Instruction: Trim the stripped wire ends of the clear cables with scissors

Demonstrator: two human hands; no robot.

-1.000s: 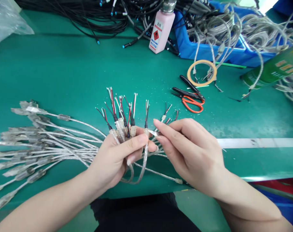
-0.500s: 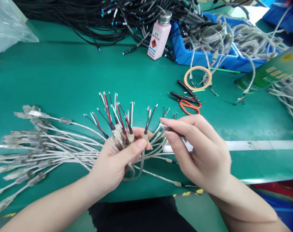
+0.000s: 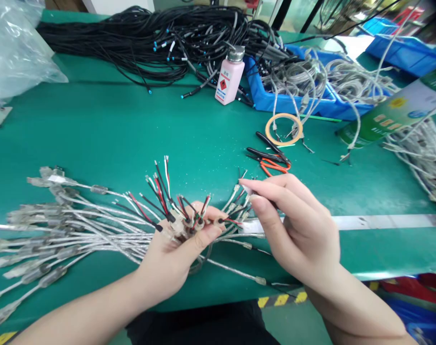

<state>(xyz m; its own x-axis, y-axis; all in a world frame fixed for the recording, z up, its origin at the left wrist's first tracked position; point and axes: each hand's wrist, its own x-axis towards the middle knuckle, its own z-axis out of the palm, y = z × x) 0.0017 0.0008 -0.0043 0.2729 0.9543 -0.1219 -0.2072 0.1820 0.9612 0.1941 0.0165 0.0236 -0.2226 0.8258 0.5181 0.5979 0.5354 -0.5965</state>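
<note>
My left hand [image 3: 183, 249] is closed around a bunch of clear-jacketed cables [image 3: 176, 225]. Their split ends, with red, black and white wires [image 3: 162, 191], fan out above the fingers. Between thumb and forefinger one cable end [image 3: 221, 221] points right, towards my other hand. My right hand [image 3: 297, 220] pinches a small silvery piece [image 3: 247, 189] just right of these wires; most of it is hidden by the fingers. More cables [image 3: 102, 239] with clear plugs lie to the left. Further cable ends [image 3: 235, 191] lie on the table behind and between my hands.
Black-and-orange pliers [image 3: 271, 155] and a tape ring [image 3: 267, 128] lie beyond my right hand. Behind them stand a pink bottle [image 3: 229, 79], blue bins [image 3: 264, 98] of cables and a tilted green can [image 3: 376, 120]. Black cables [image 3: 131, 43] cover the back; a plastic bag [image 3: 16, 52] sits left.
The view has tilted up slightly. The cable end at my left thumb has swung from upright to pointing right, and the held wires have shifted. My right hand keeps its pinch.
</note>
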